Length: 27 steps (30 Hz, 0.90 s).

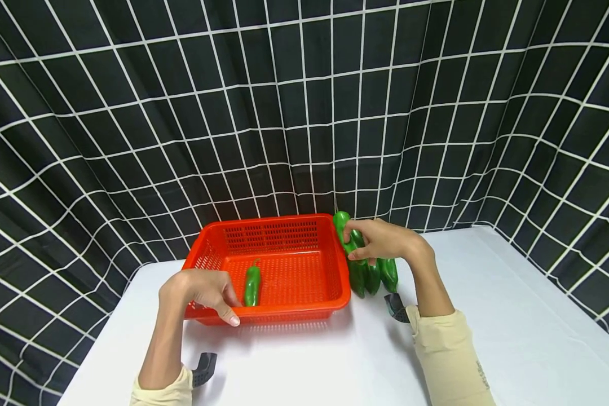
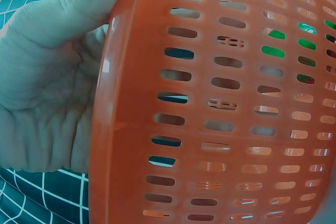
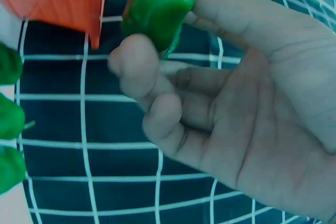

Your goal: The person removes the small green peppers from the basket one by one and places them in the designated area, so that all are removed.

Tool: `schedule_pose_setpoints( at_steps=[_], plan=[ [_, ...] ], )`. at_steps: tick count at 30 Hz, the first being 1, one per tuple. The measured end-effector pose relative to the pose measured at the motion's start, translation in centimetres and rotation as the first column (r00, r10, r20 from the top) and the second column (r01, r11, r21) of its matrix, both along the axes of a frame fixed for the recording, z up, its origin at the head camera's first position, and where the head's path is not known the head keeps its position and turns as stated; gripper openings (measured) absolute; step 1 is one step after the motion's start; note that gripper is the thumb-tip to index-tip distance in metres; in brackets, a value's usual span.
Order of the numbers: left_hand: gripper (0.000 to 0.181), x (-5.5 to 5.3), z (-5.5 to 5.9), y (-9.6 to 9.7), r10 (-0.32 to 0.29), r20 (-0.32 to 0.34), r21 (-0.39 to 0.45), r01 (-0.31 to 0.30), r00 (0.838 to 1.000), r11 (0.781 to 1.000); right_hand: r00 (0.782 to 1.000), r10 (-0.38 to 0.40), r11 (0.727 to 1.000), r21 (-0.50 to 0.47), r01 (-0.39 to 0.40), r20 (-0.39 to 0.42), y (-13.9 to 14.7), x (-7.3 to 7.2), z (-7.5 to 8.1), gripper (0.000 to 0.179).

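Observation:
My left hand (image 1: 203,287) grips the front left rim of a red plastic basket (image 1: 289,309), thumb outside and fingers over the inner side. In the left wrist view the rim hides the fingertips of that hand (image 2: 47,87). One long green pepper (image 1: 252,286) lies inside the basket, toward its left. Beyond the basket's right wall, my right hand (image 1: 388,241) pinches another green pepper (image 1: 341,221) between thumb and fingers, its tip showing in the right wrist view (image 3: 157,14). Several green peppers (image 1: 388,275) lie side by side under this hand.
A white table (image 1: 487,316) carries the basket and the peppers. Dark cloth with a white grid (image 1: 304,124) hangs behind and along the sides. Black wrist devices (image 1: 397,308) stick out by both cream sleeves (image 1: 449,355).

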<state>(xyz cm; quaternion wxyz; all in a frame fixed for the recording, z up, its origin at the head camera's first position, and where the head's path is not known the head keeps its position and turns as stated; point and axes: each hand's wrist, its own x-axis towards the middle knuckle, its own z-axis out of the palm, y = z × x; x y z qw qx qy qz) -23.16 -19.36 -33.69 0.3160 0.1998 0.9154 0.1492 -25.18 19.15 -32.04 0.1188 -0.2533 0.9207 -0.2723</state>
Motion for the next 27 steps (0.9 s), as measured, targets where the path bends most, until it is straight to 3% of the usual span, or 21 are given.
schedule_pose_setpoints(
  at_steps=[5, 14, 22, 27],
  plan=[
    [0.027, 0.0, 0.1, -0.1, -0.004, -0.013, -0.003, 0.004, 1.000, 1.000, 0.996, -0.076, 0.996, 0.051, 0.073, 0.050, 1.5, -0.1, -0.2, 0.027],
    [0.028, 0.0, 0.0, -0.1, -0.005, -0.011, 0.000, 0.005, 1.000, 1.000, 0.981, -0.181, 0.978, 0.115, 0.173, 0.062, 4.0, -0.5, -0.8, 0.028],
    [0.029, 0.0, 0.1, -0.2, -0.015, -0.013, -0.012, 0.015, 1.000, 1.000, 0.954, -0.251, 0.963, 0.138, 0.230, 0.163, 6.0, -0.7, -1.7, 0.029],
    [0.029, -0.1, 0.0, -0.1, -0.020, -0.017, -0.014, 0.020, 1.000, 1.000, 0.924, -0.300, 0.952, 0.133, 0.275, 0.236, 7.0, -0.8, -2.4, 0.027]
  ],
)
